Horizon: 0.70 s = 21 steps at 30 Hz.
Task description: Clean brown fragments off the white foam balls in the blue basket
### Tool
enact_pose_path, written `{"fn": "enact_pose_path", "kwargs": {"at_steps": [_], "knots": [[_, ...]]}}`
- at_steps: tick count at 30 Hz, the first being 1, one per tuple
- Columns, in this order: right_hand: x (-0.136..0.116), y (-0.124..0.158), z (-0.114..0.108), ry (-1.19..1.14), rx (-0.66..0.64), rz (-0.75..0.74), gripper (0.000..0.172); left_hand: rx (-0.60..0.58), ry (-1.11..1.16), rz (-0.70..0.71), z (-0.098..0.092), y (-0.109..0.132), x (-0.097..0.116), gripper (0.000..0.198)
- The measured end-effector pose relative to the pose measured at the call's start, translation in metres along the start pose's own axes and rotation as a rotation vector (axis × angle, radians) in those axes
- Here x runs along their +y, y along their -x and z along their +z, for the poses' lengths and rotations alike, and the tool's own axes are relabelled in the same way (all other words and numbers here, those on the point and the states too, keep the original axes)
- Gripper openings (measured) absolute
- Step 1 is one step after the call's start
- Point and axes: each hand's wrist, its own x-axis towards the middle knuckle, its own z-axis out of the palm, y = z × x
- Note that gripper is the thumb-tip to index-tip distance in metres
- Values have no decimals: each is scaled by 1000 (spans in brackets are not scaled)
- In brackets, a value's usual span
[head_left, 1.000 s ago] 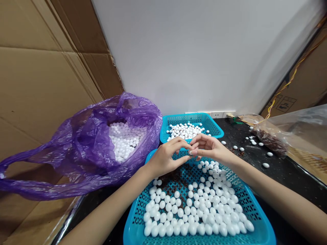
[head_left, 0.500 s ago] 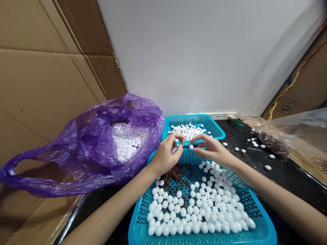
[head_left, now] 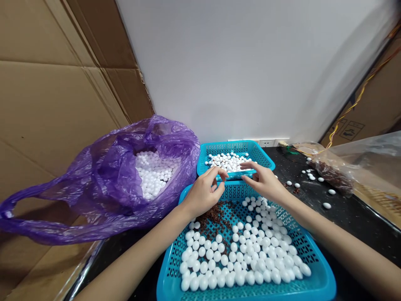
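Both hands are up over the join of the two baskets, fingertips facing but apart. The left hand [head_left: 204, 191] is curled, thumb close to forefinger; whether anything small sits in that pinch, I can't tell. The right hand [head_left: 263, 182] has thumb and fingers spread well apart, nothing visible between them. Below and nearer than both hands, the white balls [head_left: 239, 278] crowd the near basket [head_left: 247, 293], with brown crumbs [head_left: 213, 216] heaped just under the left hand. Beyond the fingertips, more balls lie in the far basket [head_left: 265, 158]. It sits hard by the near one, presumably so both come within reach without leaning, and the elbows-out hold seems to keep the balls in view.

Now the edges! The purple bag [head_left: 103, 175] bulges close on the left hand's outer side, so it's tight there. Past the far basket, the wall [head_left: 238, 62] limits reach. The right hand has more elbow room: black tabletop [head_left: 303, 205] out beside it, though loose balls [head_left: 327, 205] dot that stretch.
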Motion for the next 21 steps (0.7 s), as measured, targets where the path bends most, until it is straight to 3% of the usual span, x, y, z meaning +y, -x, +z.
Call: {"fn": "enact_pose_path", "kwargs": {"at_steps": [4,11,17,21], "knots": [[-3,2,0,139,-16,-25,34,-1,-1,13,-1,0,1,15],[-3,3,1,114,-7,-73,16,-36,-13,61,-2,0,1,17],[-8,4,1,51,-1,-135,9,-288,-117,102,-4,4,7,15],[-10,6,2,57,-134,-161,7,-486,-208,-8,-3,7,7,14]]}}
